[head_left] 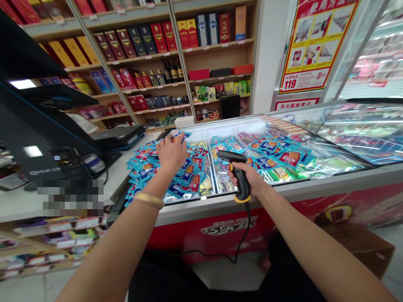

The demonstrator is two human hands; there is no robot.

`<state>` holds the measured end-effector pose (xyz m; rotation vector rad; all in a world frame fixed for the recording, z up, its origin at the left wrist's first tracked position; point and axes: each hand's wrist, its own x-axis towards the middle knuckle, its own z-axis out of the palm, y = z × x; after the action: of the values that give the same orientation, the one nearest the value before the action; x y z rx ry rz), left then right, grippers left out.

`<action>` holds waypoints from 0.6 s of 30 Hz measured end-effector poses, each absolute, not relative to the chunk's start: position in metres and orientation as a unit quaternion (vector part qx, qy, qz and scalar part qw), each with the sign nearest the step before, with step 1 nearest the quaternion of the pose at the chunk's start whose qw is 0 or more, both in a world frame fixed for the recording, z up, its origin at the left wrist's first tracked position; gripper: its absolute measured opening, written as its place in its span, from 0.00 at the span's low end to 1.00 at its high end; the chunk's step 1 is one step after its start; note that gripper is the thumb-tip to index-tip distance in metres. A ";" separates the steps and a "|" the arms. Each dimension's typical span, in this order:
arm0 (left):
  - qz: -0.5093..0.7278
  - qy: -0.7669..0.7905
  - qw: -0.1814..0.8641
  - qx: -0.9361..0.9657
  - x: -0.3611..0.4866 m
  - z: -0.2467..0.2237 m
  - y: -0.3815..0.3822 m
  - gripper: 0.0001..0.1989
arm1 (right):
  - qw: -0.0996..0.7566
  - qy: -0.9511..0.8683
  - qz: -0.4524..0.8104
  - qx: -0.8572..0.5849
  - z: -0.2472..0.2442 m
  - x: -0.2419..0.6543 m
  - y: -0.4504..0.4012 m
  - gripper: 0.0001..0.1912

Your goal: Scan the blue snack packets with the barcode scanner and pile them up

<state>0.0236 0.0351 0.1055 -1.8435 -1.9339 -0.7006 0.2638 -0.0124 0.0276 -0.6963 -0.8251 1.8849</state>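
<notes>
My right hand (251, 178) is wrapped round the grip of a black and yellow barcode scanner (243, 184), whose head points left over the freezer's glass top. A black cord hangs from the handle. My left hand (171, 153), with a gold bangle on the wrist, is at the far side of a heap of small blue snack packets (189, 172). Its fingers are curled on one blue packet (187, 134), which partly shows beyond the fingertips. A second pile of the same packets (267, 144) lies on the glass to the right of the scanner.
The chest freezer (226, 201) with its glass top runs across in front of me. A checkout machine (37, 138) stands on the counter at the left. Shelves of boxed goods (135, 40) line the back. A brown cardboard box (359, 247) sits low at the right.
</notes>
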 end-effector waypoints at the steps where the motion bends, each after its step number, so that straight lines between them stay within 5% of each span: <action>1: -0.225 -0.701 0.201 -0.646 0.016 0.108 0.038 0.25 | 0.465 -0.334 0.770 -0.281 0.027 0.263 -0.012 0.10; 8: -0.049 -0.787 0.105 -0.606 -0.016 0.112 0.057 0.27 | 0.465 -0.327 0.770 -0.290 0.027 0.266 -0.014 0.11; 18: -0.211 -0.680 0.187 -0.677 0.033 0.097 0.032 0.25 | 0.494 -0.332 0.746 -0.299 0.030 0.285 -0.008 0.09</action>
<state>0.0328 0.0319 0.0972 -1.9066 -1.9138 -0.5933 0.2851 -0.0083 0.0295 -0.7247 -0.8059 1.8085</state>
